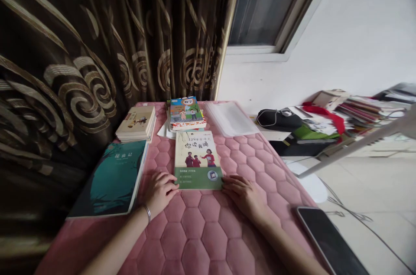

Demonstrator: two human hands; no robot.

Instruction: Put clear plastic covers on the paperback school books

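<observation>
A book [196, 160] with a cream and green cover and three drawn figures lies flat on a pink quilted table cover [212, 227]. My left hand [162, 190] rests at its lower left edge, fingers loosely bent and fingertips touching the side. At the lower right edge is my right hand [242, 192], with its fingers stretched out and their tips against the book. Neither hand is wrapped round it. A bracelet [147, 213] circles my left wrist. Left of that hand lies a large teal book [112, 179].
Behind the teal book stands a stack of beige books [136, 122]. A pile topped by a blue textbook [186, 110] and a translucent folder [231, 118] lie at the far end. A phone-like dark device [328, 238] sits at the right edge. A lamp arm [351, 147] rises beyond; a patterned curtain [97, 49] hangs left.
</observation>
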